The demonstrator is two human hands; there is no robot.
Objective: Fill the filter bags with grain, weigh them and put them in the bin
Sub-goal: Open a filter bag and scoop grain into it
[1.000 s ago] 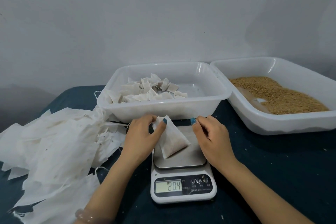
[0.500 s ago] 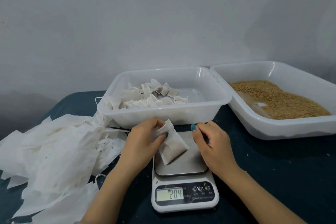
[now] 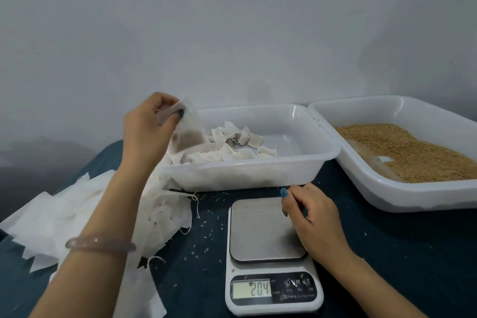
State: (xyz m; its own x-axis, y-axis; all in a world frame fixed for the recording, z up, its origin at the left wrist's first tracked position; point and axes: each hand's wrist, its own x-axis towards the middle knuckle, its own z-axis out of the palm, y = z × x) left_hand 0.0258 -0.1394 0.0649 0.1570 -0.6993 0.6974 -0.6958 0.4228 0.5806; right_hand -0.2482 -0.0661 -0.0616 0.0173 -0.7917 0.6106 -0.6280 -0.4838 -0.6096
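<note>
Hands first: my left hand [image 3: 147,129] is up high and pinches a filled filter bag [image 3: 189,134] by its top. My right hand [image 3: 312,222] rests low with its fingers loosely curled. I see nothing in it.

Far to the left lies a big messy pile of empty bags [image 3: 64,214]. Next comes the bag I hold. It hangs over the left end of the white bin [image 3: 258,178]. A small heap of filled bags [image 3: 232,147] already sits in there, on the left side. In front of the bin is the scale [image 3: 268,235]. Its plate is bare, but the little screen [image 3: 254,289] reads 20.4. My right hand touches the plate's right edge. Far right is the tray [image 3: 387,188] with lots of brown grain [image 3: 402,150].

I think this bag is weighed and only needs to drop in. So some bags are done, but I think most of the job is left, with so many empty bags and so much grain.

A dark blue cloth covers the bench [image 3: 400,253]. Loose bits of grain [image 3: 206,227] lie on it near the scale. Behind it all is a plain grey wall [image 3: 232,33].
</note>
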